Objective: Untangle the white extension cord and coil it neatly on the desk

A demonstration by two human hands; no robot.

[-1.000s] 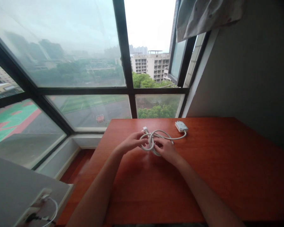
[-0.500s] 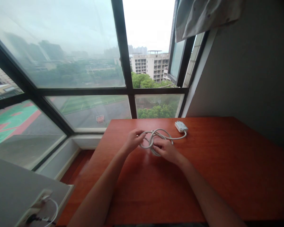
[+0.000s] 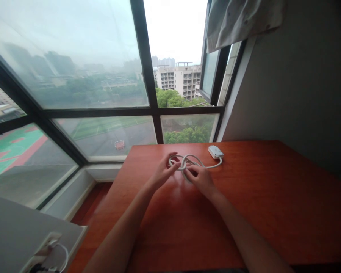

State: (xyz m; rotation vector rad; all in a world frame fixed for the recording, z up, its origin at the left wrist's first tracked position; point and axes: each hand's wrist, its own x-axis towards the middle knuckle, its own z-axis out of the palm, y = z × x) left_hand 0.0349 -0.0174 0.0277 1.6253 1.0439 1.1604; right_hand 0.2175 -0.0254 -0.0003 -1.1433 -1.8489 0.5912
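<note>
A white power cord [image 3: 198, 158] lies in loose, crossing loops near the far side of the reddish-brown table. Its right end runs into a small white block [image 3: 215, 152], whose exact kind I cannot make out. At the left edge of the loops is my left hand [image 3: 166, 169], its fingers curved round the cord and the thumb against a crossing strand. My right hand [image 3: 200, 178] pinches the near side of the coil between thumb and fingers. Part of the cord is hidden behind both hands.
The wooden table [image 3: 170, 227] reaches up to a dark-framed window [image 3: 102, 112]. At lower left, a wall socket [image 3: 45, 246] holds a white plug with a cable. A grey wall [image 3: 295, 94] rises on the right, and a curtain [image 3: 241, 22] hangs at the top.
The cord's loops look flatter and drawn closer together. My left hand has shifted slightly right, with its thumb and forefinger wider apart. The white block stays in place on the table.
</note>
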